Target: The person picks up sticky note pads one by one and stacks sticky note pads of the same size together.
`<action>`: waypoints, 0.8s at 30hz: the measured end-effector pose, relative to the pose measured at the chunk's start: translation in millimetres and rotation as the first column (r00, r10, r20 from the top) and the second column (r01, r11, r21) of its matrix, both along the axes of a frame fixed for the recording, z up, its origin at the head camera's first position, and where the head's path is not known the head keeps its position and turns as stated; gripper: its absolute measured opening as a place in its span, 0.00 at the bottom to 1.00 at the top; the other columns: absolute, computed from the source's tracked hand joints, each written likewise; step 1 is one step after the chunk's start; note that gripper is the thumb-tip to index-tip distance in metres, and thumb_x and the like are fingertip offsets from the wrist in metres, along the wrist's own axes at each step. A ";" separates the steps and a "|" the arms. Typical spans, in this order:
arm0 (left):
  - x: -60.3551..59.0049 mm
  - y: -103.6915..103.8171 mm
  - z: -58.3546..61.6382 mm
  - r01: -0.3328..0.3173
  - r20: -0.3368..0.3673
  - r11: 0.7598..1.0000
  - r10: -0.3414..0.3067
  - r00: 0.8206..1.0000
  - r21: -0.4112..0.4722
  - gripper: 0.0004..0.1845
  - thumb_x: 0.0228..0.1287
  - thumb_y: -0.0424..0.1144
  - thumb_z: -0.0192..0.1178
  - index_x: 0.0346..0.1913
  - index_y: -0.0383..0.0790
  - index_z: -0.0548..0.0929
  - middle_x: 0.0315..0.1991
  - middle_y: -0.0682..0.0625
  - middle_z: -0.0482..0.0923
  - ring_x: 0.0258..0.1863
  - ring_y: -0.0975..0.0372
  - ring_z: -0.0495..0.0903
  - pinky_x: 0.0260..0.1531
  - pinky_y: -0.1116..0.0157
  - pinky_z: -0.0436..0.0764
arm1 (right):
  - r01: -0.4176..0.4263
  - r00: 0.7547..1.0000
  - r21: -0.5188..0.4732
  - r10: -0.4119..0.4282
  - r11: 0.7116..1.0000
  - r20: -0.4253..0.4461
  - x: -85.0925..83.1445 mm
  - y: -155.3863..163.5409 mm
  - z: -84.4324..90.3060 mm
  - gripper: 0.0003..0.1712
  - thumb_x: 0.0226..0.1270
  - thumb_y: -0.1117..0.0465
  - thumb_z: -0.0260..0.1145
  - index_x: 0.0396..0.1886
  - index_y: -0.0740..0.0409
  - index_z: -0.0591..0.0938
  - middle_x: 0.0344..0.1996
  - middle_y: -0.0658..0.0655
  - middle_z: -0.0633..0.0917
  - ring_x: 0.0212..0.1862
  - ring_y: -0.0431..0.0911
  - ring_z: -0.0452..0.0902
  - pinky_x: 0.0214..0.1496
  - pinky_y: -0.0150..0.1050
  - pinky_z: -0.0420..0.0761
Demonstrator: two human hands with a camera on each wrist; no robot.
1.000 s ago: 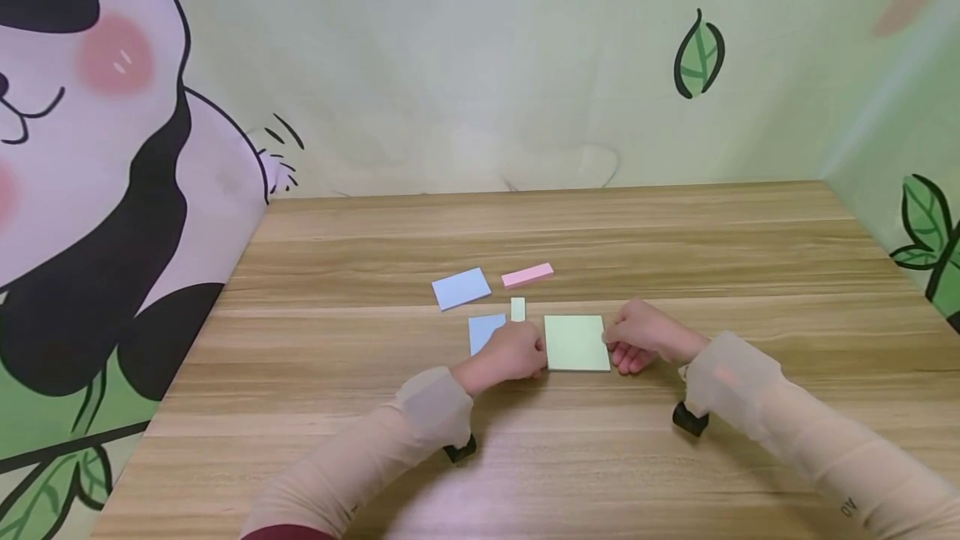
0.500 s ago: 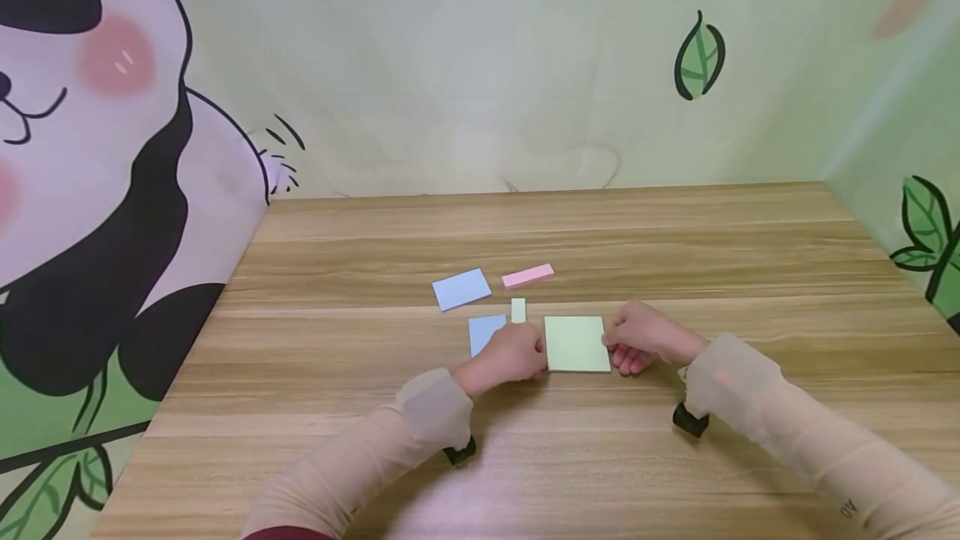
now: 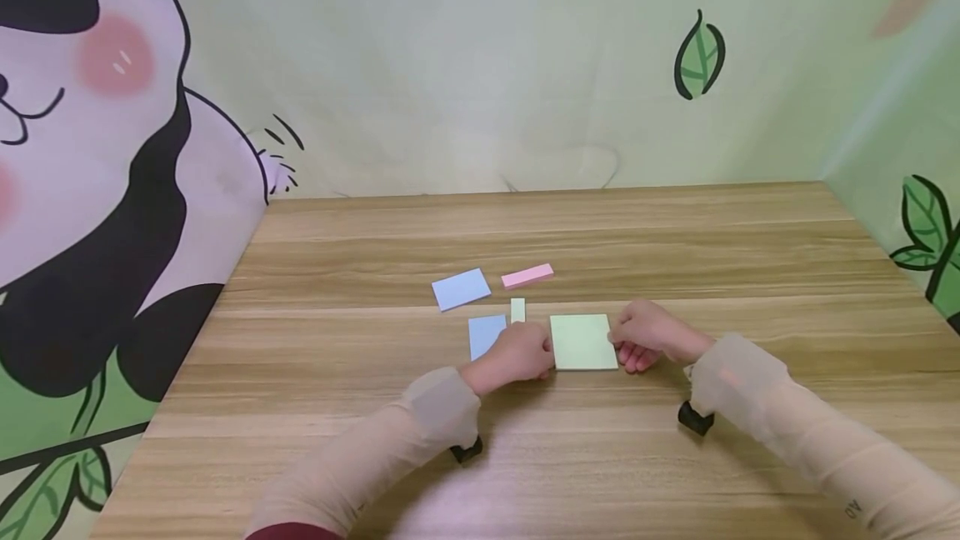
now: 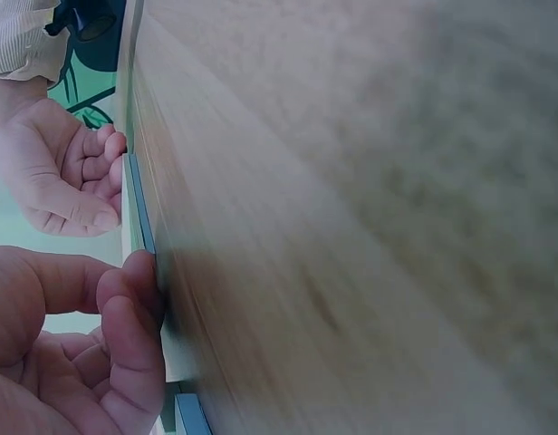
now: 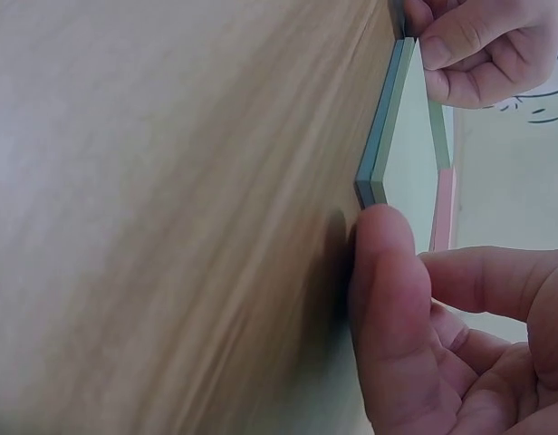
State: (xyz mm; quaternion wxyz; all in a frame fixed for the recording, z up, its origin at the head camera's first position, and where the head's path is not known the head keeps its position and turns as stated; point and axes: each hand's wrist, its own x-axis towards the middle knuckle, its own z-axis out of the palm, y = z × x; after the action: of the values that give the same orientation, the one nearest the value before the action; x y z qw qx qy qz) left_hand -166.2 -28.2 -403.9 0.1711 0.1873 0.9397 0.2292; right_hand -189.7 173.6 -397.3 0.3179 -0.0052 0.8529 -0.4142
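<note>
A square pale-green sticky note pad lies flat on the table between both hands. Under it, a blue layer of like outline shows along the edge in the right wrist view. My left hand grips the stack's left edge with curled fingers and thumb; part of that edge is hidden behind the fingers. At the opposite edge my right hand pinches the stack between thumb and finger, its other fingers curled below. Beside the left hand lies a smaller blue pad, partly covered by it.
Behind the hands lie a blue rectangular pad, a narrow pink pad and a small pale-green strip pad. The wooden table ends at a printed backdrop with a panda and leaves.
In the last half second the green pad and both hands have shifted slightly to the right together. A little more of the small blue pad shows. The other pads stay put.
</note>
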 end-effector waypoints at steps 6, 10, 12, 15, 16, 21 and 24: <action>-3.6 5.2 0.2 0.031 -0.024 0.999 -0.032 0.999 -0.017 0.17 0.49 0.32 0.51 0.06 0.44 0.69 0.06 0.57 0.70 0.08 0.67 0.64 0.12 0.73 0.62 | 0.003 1.000 0.017 -0.003 1.000 0.001 -1.2 4.2 1.1 0.11 0.60 0.66 0.51 0.21 0.66 0.74 0.11 0.52 0.75 0.14 0.38 0.73 0.19 0.31 0.75; -4.8 8.5 -0.5 0.040 -0.033 0.999 -0.041 0.999 -0.031 0.15 0.47 0.31 0.51 0.07 0.43 0.71 0.07 0.57 0.72 0.10 0.66 0.66 0.14 0.72 0.64 | 0.008 1.000 0.023 -0.008 1.000 0.003 -1.9 6.7 0.9 0.11 0.60 0.66 0.51 0.21 0.67 0.75 0.11 0.52 0.75 0.14 0.39 0.73 0.19 0.31 0.75; -5.0 10.5 -0.9 0.036 -0.037 0.999 -0.037 0.999 -0.034 0.14 0.47 0.31 0.51 0.08 0.43 0.72 0.07 0.57 0.72 0.10 0.67 0.66 0.13 0.72 0.64 | 0.012 1.000 0.025 -0.012 1.000 0.003 -2.4 8.2 0.5 0.11 0.60 0.66 0.51 0.21 0.66 0.75 0.12 0.52 0.75 0.14 0.39 0.73 0.19 0.31 0.76; -5.4 14.3 -0.3 0.019 -0.023 0.999 -0.020 1.000 -0.042 0.14 0.49 0.31 0.52 0.09 0.43 0.73 0.08 0.56 0.73 0.10 0.68 0.65 0.12 0.73 0.63 | 0.018 1.000 0.023 -0.018 1.000 0.005 -3.1 10.7 -0.3 0.10 0.60 0.66 0.52 0.22 0.66 0.74 0.12 0.52 0.76 0.14 0.39 0.73 0.19 0.31 0.76; -5.4 15.4 -0.4 0.017 -0.028 0.999 -0.019 0.999 -0.047 0.15 0.49 0.31 0.52 0.09 0.44 0.72 0.08 0.57 0.73 0.10 0.68 0.64 0.12 0.73 0.62 | 0.019 1.000 0.023 -0.020 1.000 0.006 -3.3 11.6 -0.5 0.10 0.60 0.66 0.52 0.22 0.66 0.74 0.12 0.52 0.75 0.14 0.39 0.73 0.19 0.31 0.76; -4.6 19.7 0.5 0.020 -0.047 0.998 -0.023 0.999 -0.058 0.15 0.48 0.31 0.52 0.08 0.44 0.71 0.07 0.58 0.70 0.09 0.69 0.62 0.11 0.73 0.60 | 0.020 1.000 0.024 -0.020 1.000 0.007 -4.3 15.5 -0.3 0.11 0.60 0.66 0.51 0.22 0.66 0.74 0.11 0.51 0.75 0.14 0.38 0.73 0.19 0.31 0.75; -5.7 21.8 -0.6 0.031 -0.062 0.997 -0.035 0.997 -0.065 0.14 0.48 0.32 0.52 0.08 0.44 0.74 0.07 0.58 0.69 0.08 0.69 0.62 0.10 0.74 0.60 | 0.020 1.000 0.026 -0.020 0.999 0.015 -4.4 17.1 0.6 0.11 0.60 0.66 0.51 0.22 0.67 0.74 0.11 0.51 0.75 0.14 0.38 0.72 0.19 0.31 0.75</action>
State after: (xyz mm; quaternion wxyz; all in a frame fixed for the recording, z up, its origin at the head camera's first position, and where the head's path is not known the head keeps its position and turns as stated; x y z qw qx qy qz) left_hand -171.9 -6.5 -404.5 0.1512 0.2043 0.9483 0.1902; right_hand -194.1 190.7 -396.7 0.3201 0.0104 0.8557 -0.4064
